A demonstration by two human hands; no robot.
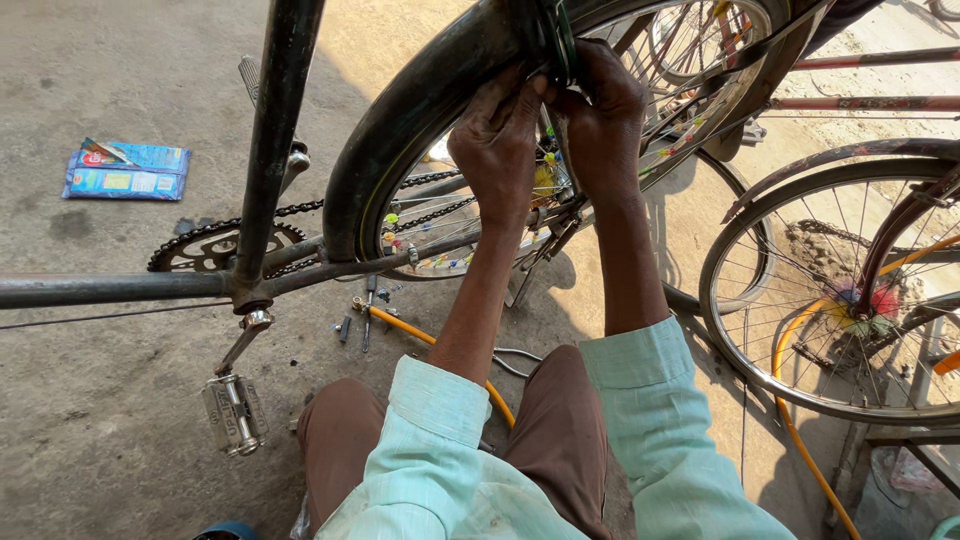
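An upturned bicycle fills the view, its dark rear tyre (pixel 410 110) arching over a rim with coloured spoke beads. My left hand (pixel 497 140) and my right hand (pixel 603 115) are both raised to the top of the wheel, fingers curled around the tyre edge and rim (pixel 556 42), pinching it between them. The chain and chainring (pixel 215 245) lie to the left, with a pedal (pixel 233 413) hanging low. My knees in brown trousers are below.
A second bicycle's wheel (pixel 830 290) stands close at the right. An orange hose (pixel 440 345) and small tools (pixel 365 320) lie on the concrete under the frame. A blue packet (pixel 127 170) lies at far left. The dark frame tube (pixel 275 130) crosses the view.
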